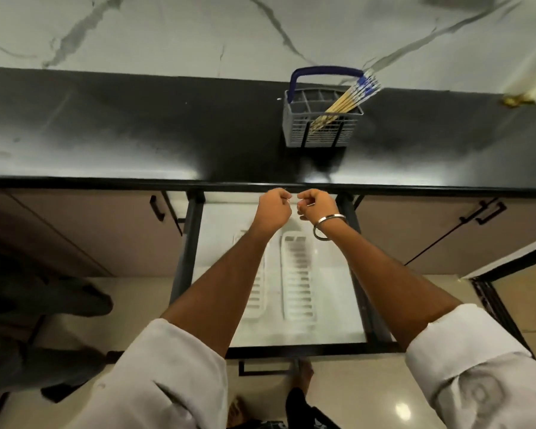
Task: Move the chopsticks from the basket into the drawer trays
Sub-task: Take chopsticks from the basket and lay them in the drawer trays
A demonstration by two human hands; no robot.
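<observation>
A: Grey plastic basket [321, 120] sits on the black counter [136, 134], right of centre, near the marble wall [167, 29]. Blue handle [324, 72] stands upright over it.

B: Chopsticks?

A: Chopsticks [345, 100] all in the basket, one bundle in the right-hand compartment, leaning right. Wooden shafts, blue-and-white tops sticking out past the rim.

B: Drawer?

A: Drawer [291, 335] pulled out under the counter edge, white inside, dark frame. Two white slotted trays [297, 280] lie side by side in it, long axis front to back. Left one is mostly hidden by the left forearm. No chopsticks visible in either.

B: Hands?

A: Head view only. Left hand [274, 209] and right hand [316, 205] are both up near the counter's front edge, above the back of the drawer, close together but apart. Fingers on both are curled in. Cannot tell if either pinches anything; too small and blurred. Neither touches the basket.

B: Anything else?

A: Metal bangle [328, 226] on the right wrist. White sleeves [167, 382] rolled above the forearms. Beige cabinet doors [415, 230] with black handles on both sides of the drawer. Pale glossy tile floor [384, 397] below.
</observation>
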